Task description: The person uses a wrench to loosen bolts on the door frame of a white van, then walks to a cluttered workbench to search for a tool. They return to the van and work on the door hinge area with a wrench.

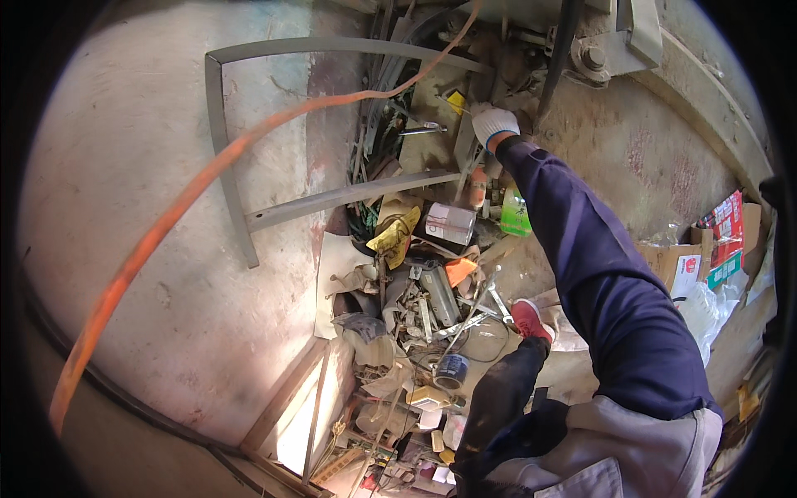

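Observation:
My right arm, in a dark blue sleeve, stretches up and away to the far side. The right hand (493, 124), in a white knit glove with a blue cuff edge, is closed by the far end of a grey metal frame (332, 199); its fingers are mostly hidden. Just left of the glove is a small yellow object (456, 101), its kind unclear. A shiny metal tool (423, 129) lies further left. Below the hand stand an orange bottle (477, 187), a bright green package (515, 216) and a white can (450, 223). My left hand is out of sight.
An orange hose (170, 220) crosses above the frame. Wrenches (498, 300), a crumpled yellow wrapper (396, 237) and a dark blue tin (452, 371) lie among clutter. My red shoe (531, 321) stands beside it. A cardboard box (664, 264) sits right; a bolted metal part (592, 58) stands far right.

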A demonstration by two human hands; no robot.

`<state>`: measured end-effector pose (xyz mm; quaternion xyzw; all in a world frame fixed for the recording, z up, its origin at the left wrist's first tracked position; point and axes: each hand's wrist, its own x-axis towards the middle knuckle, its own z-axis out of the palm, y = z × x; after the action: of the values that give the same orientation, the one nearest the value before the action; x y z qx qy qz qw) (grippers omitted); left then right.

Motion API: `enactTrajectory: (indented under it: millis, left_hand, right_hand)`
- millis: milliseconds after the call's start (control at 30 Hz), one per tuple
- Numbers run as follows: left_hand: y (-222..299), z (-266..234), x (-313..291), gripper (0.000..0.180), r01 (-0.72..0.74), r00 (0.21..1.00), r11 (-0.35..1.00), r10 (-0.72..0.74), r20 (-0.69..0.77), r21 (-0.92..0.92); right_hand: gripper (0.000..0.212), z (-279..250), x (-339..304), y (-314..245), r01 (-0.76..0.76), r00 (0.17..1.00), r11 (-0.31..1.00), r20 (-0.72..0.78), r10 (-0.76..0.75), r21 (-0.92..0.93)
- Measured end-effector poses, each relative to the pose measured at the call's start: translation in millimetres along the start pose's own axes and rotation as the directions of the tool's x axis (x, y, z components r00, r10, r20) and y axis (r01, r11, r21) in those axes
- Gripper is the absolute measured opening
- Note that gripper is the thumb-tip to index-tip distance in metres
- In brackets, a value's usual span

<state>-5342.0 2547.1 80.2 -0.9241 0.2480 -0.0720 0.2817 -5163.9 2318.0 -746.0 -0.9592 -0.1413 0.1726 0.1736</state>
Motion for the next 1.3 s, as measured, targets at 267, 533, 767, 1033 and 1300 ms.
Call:
enactTrajectory:
  millis: [267,533,767,1033,1300]
  left_hand:
    - [6.4,-30.1,-18.8,0.075,0.224,0.965,0.972,-0.211,0.155,-0.070]
    - [31.7,-46.5,8.3,0.103,0.405,0.858,0.896,-0.302,0.416,-0.184]
    - [26.7,-48.7,15.5,0.115,0.198,0.965,0.918,-0.121,0.231,-0.345]
    - [69.9,-139.0,14.2,0.089,0.379,0.899,0.835,-0.434,-0.053,-0.398]
    - [258.2,-268.8,152.3,0.099,0.207,0.978,-0.769,0.143,0.153,-0.605]
  right_hand:
    - [0.028,-136.4,-133.0,0.7,-0.447,0.891,0.111,0.432,0.137,0.887]
    - [0.024,-404.7,-403.9,-2.4,-0.361,0.878,-0.634,0.479,0.017,0.684]
    - [0.007,-571.2,-551.2,-78.0,-0.158,0.985,-0.919,0.128,-0.119,0.361]
    - [0.021,-662.6,-625.9,-105.5,-0.045,0.974,-0.871,-0.170,-0.146,0.489]
    - [0.023,-723.0,-639.3,-82.8,-0.127,0.924,-0.699,-0.173,-0.342,0.704]
